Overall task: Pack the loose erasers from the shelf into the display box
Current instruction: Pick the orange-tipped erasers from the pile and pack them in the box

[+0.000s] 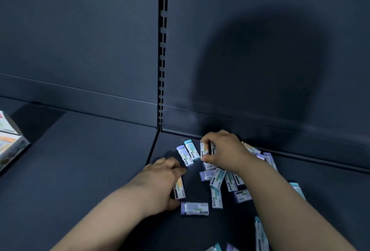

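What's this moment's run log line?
left hand: grips orange-label eraser | right hand: grips erasers | loose erasers: on shelf | display box: far left

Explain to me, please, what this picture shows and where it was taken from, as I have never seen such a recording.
There is no machine here: a person works with two bare hands, and the single picture comes from a camera worn on the head, looking down. Many loose erasers in paper sleeves lie on the dark shelf. The right hand pinches a small stack of erasers; the left hand holds an orange-marked eraser in its grip. The display box shows at the far left edge.
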The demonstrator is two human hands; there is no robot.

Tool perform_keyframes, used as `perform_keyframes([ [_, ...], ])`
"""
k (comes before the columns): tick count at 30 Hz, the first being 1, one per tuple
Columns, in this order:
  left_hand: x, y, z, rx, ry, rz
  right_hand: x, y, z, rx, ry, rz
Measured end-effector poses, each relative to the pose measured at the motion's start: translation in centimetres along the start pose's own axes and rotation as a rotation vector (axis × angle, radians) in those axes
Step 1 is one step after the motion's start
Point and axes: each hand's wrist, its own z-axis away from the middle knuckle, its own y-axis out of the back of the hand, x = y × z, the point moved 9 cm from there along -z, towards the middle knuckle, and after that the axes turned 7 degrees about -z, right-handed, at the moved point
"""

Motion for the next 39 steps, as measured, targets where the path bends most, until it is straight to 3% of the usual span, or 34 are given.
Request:
perform_keyframes([
  [6, -1.2, -0.2, -0.3, -0.016, 0.116, 0.022, 1.2, 1.7, 4.8, 0.206, -0.078, -0.587],
  [9, -1.3, -0.3, -0.4, -0.027, 0.133, 0.044, -0.3, 2.1, 7.2, 0.217, -0.035, -0.709],
  [11, -1.3, -0.2, -0.2, -0.024, 0.103, 0.041, -2.0, 1.7, 8.2, 0.17, 0.009, -0.63],
  [15, -1.6, -0.3, 0.8, -0.047, 0.039, 0.047, -4.8, -1.5, 8.3, 0.067, 0.06, -0.167],
  [18, -1.9, -0.4, 0.9, -0.045, 0.037, 0.092, -4.7, -4.0, 7.2, 0.001, -0.004, 0.032],
  [25, -2.7, -0.5, 1.0, 0.005, 0.054, 0.128, -4.6, -4.9, 6.2, -0.12, -0.06, 0.164],
  [32, -2.9, 1.9, 3.7, 0.222, 0.033, 0.175, -7.5, -3.0, 7.7, 0.138, -0.001, 0.004],
  [39, -2.5, 3.9, 10.3, 0.35, 0.085, 0.089, -12.6, -4.5, 10.1, 0.134, 0.181, -0.105],
])
